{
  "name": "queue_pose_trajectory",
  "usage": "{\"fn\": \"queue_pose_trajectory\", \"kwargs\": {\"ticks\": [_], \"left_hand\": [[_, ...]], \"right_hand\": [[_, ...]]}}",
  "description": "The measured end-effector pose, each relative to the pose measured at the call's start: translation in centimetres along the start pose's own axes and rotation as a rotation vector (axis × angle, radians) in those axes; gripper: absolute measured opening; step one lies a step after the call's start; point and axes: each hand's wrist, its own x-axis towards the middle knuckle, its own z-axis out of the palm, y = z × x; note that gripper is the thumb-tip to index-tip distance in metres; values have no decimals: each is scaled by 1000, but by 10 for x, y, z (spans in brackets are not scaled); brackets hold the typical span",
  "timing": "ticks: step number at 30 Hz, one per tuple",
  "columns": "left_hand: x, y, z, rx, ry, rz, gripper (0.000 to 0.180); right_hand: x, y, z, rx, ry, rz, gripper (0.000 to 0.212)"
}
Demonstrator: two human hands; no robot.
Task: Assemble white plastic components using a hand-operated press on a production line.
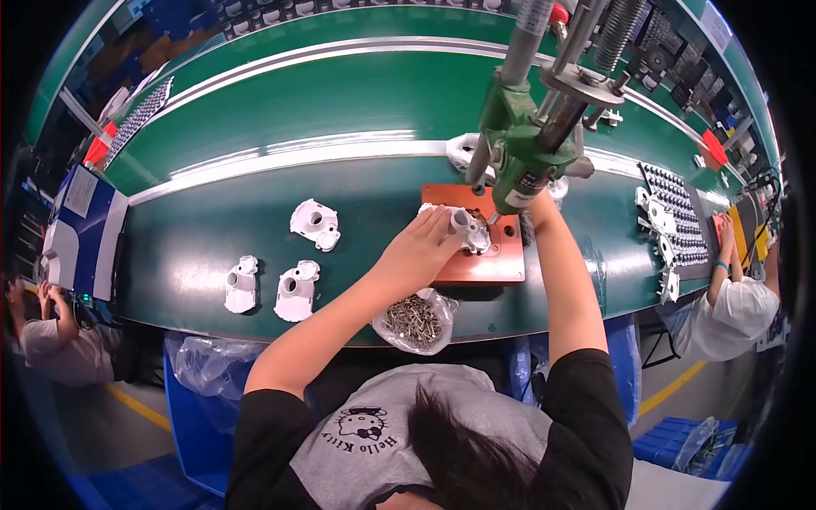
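My left hand (419, 253) holds a white plastic housing (478, 241) with a round tube stub, its fingers laid over the left side. The housing sits on an orange metal fixture plate (480, 272). Just above it, at the right, comes down the thin tip of a green drill-press-like machine (534, 166). My right hand (542, 209) is behind the lower end of that machine's head; its fingers are hidden. Near my left forearm lies a clear plastic bag of screws (414, 325) at the bench edge.
Three similar white housings (315, 224) lie on the green bench to the left. At far left stands a blue-and-white box (81, 229). A tray of small dark parts (677, 217) is at right. Blue bins (189, 416) stand below the bench. Other people (735, 302) sit at both sides.
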Motion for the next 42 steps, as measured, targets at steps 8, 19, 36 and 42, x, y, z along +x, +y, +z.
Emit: {"fn": "queue_pose_trajectory", "kwargs": {"ticks": [8, 19, 36, 42], "left_hand": [[4, -2, 5, 4, 108, -10, 23], [11, 3, 13, -101, -5, -12, 21], [-5, -3, 20, -382, 111, -111, 17], [-4, -2, 13, -402, 83, -115, 24]], "right_hand": [[8, -152, -75, -85, -154, 146, 20], [-57, -230, -60, 300, -23, 548, 5], [-80, -269, -51, -348, -279, -50, 29], [-70, -275, -52, -431, -342, 15, 30]]}}
